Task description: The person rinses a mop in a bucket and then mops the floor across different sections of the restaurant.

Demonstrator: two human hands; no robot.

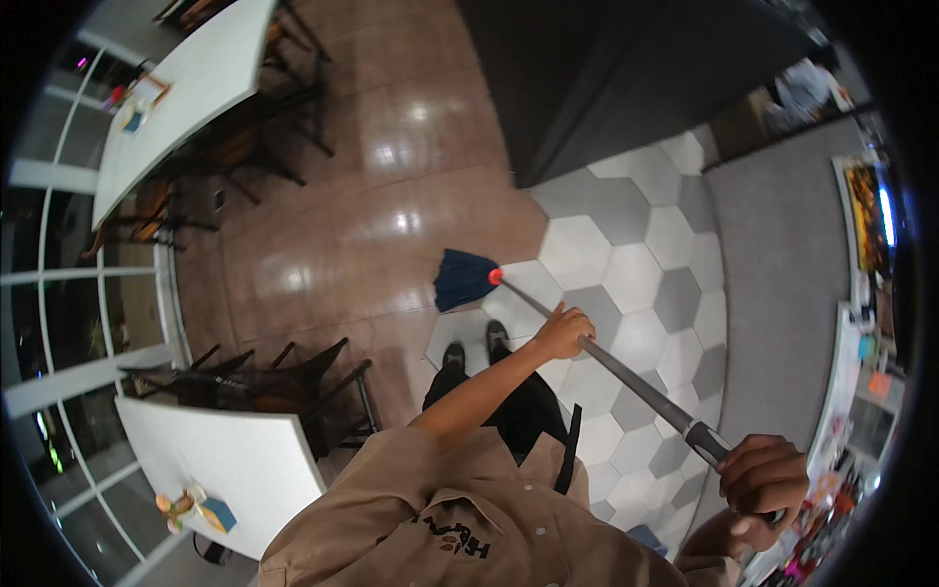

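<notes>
A long grey mop handle (637, 383) runs diagonally from the lower right towards the picture's middle. My left hand (565, 332) is closed around its lower shaft, and my right hand (764, 484) grips the thicker upper end. At the far end a red connector (495, 276) joins the handle to a dark blue mop head (463, 280), which lies spread on the brown floor beside the edge of the hexagonal tiles. My two dark shoes stand just below it on the floor.
White tables (220, 469) with dark chairs (315, 374) stand at the lower left and upper left (198, 95), near glass panes. A large dark panel (587, 81) fills the upper right. A grey surface (777, 242) and a cluttered counter line the right.
</notes>
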